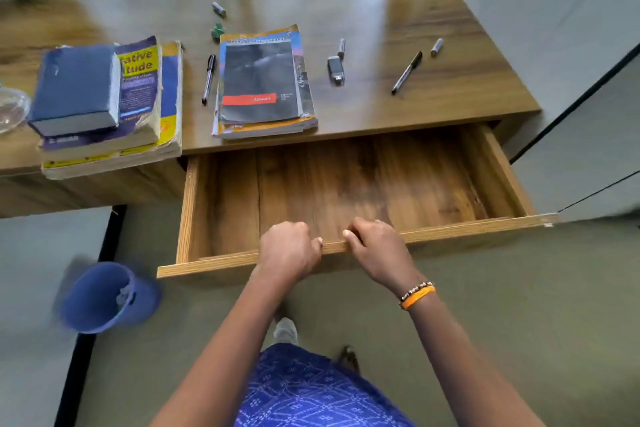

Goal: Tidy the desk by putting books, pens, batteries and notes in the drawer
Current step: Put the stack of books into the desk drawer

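The wooden drawer (221,204) stands pulled out under the desk, with nothing inside. My left hand (289,251) and my right hand (379,246) both grip its front edge (467,224), side by side. On the desk (433,45) lie a stack of three books (104,97) at the left, a second stack with a dark cover (263,83) in the middle, a pen (209,78) between them and another pen (407,72) at the right. Batteries lie at the back (219,9), middle right (341,47) and far right (436,47). A small green object (217,31) sits behind the middle stack.
A small black and silver device (336,69) lies right of the middle stack. A glass dish (12,107) sits at the desk's left edge. A blue bin (104,298) stands on the floor at the left. A window runs behind the desk, a wall at the right.
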